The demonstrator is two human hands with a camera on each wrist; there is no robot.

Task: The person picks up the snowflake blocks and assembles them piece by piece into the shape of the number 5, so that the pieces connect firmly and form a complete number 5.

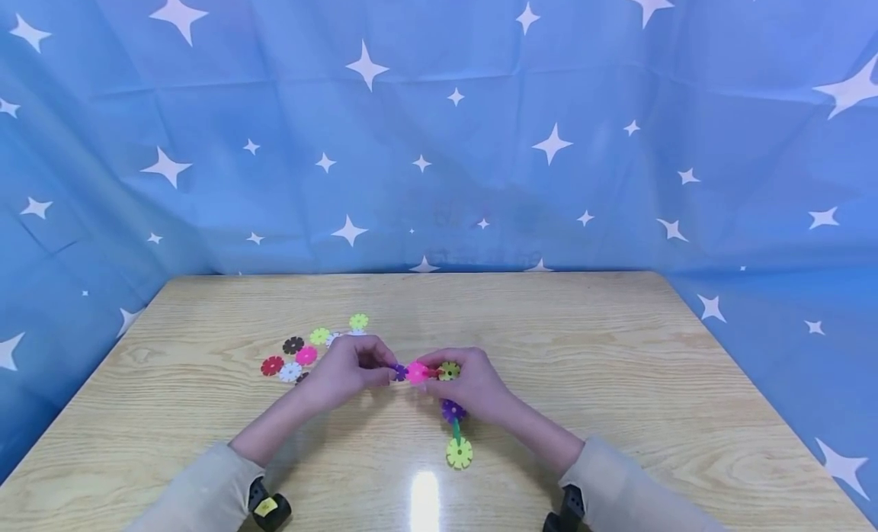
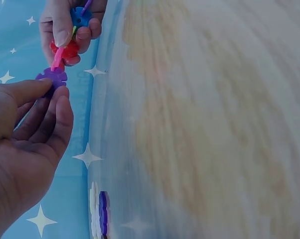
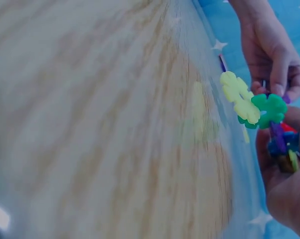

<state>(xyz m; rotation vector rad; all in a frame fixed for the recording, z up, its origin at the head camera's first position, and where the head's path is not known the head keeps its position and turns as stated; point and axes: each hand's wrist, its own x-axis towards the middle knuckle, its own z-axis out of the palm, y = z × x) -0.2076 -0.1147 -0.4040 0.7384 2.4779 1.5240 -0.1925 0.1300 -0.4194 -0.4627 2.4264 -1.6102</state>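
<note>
Pinching purple disc (image 2: 54,76) with left hand (image 1: 346,372), disc chain (image 1: 453,411) with right hand (image 1: 475,383), well inside table edges (image 1: 480,275).

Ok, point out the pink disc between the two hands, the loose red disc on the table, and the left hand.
Pink disc (image 1: 415,373): head view, middle of its face.
Loose red disc (image 1: 272,366): head view, middle of its upper face.
Left hand (image 1: 345,373): head view, back of the hand.
</note>
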